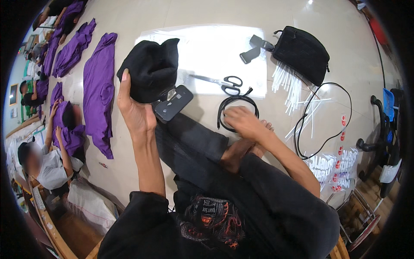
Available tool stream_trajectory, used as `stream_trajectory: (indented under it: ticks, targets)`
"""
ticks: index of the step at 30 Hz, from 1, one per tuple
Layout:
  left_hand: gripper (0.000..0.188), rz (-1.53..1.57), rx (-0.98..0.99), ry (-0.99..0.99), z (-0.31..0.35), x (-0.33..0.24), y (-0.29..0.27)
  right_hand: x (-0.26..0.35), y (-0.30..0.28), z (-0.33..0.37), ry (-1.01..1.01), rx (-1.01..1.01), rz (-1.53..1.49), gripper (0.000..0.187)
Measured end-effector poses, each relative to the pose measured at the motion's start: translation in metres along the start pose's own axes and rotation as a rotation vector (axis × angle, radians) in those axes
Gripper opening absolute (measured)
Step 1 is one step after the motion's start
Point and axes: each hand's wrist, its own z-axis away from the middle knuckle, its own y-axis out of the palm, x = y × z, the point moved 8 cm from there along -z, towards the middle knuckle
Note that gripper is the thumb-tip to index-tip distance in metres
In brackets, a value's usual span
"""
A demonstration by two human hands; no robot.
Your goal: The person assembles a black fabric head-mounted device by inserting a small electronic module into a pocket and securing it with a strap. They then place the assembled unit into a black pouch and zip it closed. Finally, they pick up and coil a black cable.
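Observation:
My left hand [137, 113], at the left, is closed around a black cloth cap [151, 64] held up off the floor. Attached at the cap's lower edge is a flat black device [174, 105] like a phone or camera. My right hand [245, 124] is low over a coiled black cable [220, 108], fingers curled with their tips hidden, so I cannot tell whether they grip it. Just beyond the coil, scissors [224, 82] with black handles lie on a white plastic sheet [202, 43], blades slightly apart.
A black pouch [299, 54] with a buckled strap [254, 49] lies far right, over thin white strips [286, 86]. A looped black cable [297, 134] and lettered clear sheets [332, 168] lie nearer. Purple garments [100, 90] are at the left, beside another person [51, 162]. Chairs [381, 142] stand right.

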Motion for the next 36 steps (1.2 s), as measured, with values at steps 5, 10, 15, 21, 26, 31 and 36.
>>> stream_trajectory:
  ticks: [5, 10, 15, 21, 26, 31, 36]
  targets:
    - [0.03, 0.181, 0.024, -0.128, 0.005, 0.002, -0.011, 0.036, 0.058, -0.033, -0.178, 0.105, 0.294, 0.019]
    - [0.041, 0.276, 0.101, -0.209, 0.011, -0.001, 0.005, 0.017, 0.024, -0.046, -0.062, -0.112, -0.102, 0.015]
    - [0.049, 0.303, 0.249, -0.183, 0.022, -0.007, 0.018, -0.005, -0.122, -0.02, 0.48, -0.481, -0.344, 0.021]
    - [0.051, 0.382, 0.405, -0.23, 0.04, 0.005, 0.046, 0.028, -0.203, -0.023, 0.617, -0.385, -0.759, 0.033]
    - [0.048, 0.638, 0.35, -0.393, 0.051, 0.024, 0.064, 0.049, -0.199, -0.024, 0.591, -0.337, -0.758, 0.022]
    - [0.047, 0.812, 0.369, -0.461, 0.047, 0.031, 0.061, 0.052, -0.228, -0.021, 0.513, -0.479, -0.576, 0.024]
    - [0.046, 0.661, 0.328, -0.442, 0.057, 0.035, 0.071, 0.057, -0.226, -0.023, 0.441, -0.494, -0.587, 0.018]
